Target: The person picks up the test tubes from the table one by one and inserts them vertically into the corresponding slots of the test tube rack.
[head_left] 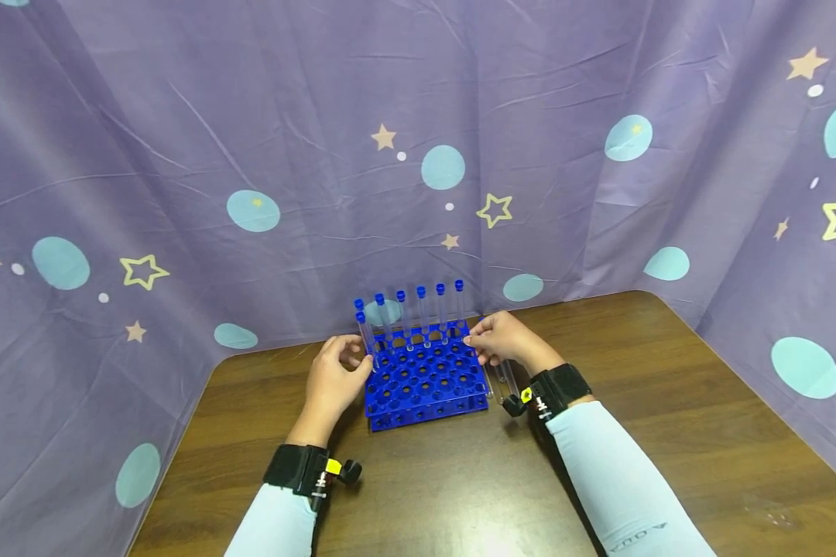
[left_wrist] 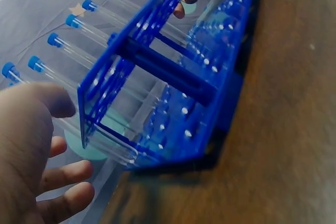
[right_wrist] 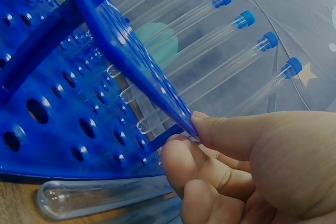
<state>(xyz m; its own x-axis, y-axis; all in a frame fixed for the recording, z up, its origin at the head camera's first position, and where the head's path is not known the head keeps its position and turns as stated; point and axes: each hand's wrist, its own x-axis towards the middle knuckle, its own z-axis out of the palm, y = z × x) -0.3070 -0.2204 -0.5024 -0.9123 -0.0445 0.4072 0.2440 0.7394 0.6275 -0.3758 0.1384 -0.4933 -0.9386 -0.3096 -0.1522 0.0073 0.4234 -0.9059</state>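
Observation:
A blue test tube rack (head_left: 425,379) with two perforated tiers stands on the table. Along its back row, clear test tubes (head_left: 423,313) with blue caps stand upright; two are close together at the left end. My right hand (head_left: 505,340) pinches the right edge of the upper tier, with the thumb (right_wrist: 226,134) on top and a fingertip (right_wrist: 181,158) below. Beside the rack's left edge is my left hand (head_left: 336,377), its thumb (left_wrist: 58,100) right at the upper tier and its other fingers (left_wrist: 71,190) loosely spread, gripping nothing.
Loose clear tubes (right_wrist: 105,195) lie on the wooden table (head_left: 432,487) along the rack's right side, partly under my right hand and wrist. A purple patterned curtain (head_left: 320,155) hangs just behind the rack and around the table's sides.

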